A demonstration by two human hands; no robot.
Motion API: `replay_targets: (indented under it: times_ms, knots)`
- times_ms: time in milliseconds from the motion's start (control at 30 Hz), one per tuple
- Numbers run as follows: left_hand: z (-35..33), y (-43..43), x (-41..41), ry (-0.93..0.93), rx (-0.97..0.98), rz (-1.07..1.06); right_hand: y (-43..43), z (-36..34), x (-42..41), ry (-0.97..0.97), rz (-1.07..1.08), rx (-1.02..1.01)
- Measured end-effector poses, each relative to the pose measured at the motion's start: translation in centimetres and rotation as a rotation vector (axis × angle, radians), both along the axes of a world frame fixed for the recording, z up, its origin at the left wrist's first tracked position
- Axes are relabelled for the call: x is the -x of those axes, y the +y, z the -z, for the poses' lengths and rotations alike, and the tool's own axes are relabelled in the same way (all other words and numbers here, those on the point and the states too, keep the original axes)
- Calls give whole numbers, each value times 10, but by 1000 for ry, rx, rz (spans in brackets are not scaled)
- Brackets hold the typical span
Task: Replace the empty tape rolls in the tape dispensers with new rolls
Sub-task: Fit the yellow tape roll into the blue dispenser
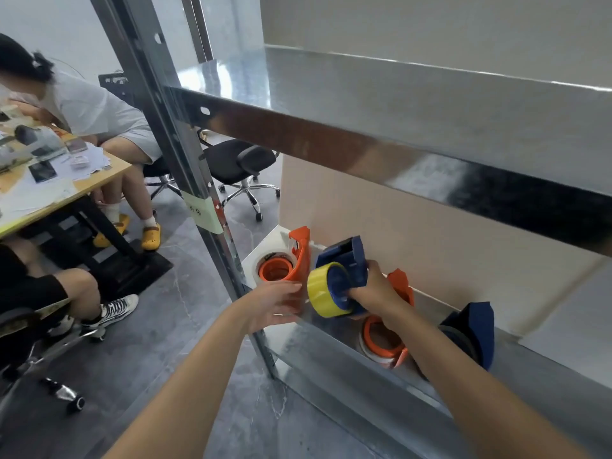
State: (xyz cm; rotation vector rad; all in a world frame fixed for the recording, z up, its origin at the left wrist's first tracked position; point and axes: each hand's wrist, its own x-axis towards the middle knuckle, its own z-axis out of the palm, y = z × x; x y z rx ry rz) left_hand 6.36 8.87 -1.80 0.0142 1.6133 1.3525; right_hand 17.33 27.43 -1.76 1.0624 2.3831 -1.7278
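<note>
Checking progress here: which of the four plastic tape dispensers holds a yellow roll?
The blue plastic dispenser gripped by the right hand: its tape roll is yellow. The two orange dispensers carry white rolls; the other blue dispenser shows no yellow.

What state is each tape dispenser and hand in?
Held blue dispenser: carries yellow roll.
Right hand: grips it.
Left hand: open, empty.
Left orange dispenser: on shelf, white roll.
Middle orange dispenser: on shelf, thin roll.
Far blue dispenser: on shelf, roll unclear.
</note>
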Motion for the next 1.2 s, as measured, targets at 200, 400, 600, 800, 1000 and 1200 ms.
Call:
replay_targets:
  times_ms: [200,400,600,800,1000,1200]
  knots:
    - [-29,5,-14,-241,-328,90,-5,-24,-8,203,-71,350]
    - [-60,14,-36,-71,-317,47,-22,-48,-21,222,-212,350]
    - [-70,2,-44,60,-332,13,-32,-76,-36,257,-304,197]
    - [-92,-15,-47,172,-257,-28,-36,-110,-58,268,-299,-7]
    - [-110,-26,-47,257,-270,-93,-52,-147,-74,641,-390,-226]
    - [-123,-31,-56,317,-257,-85,-79,-155,-85,679,-678,-523]
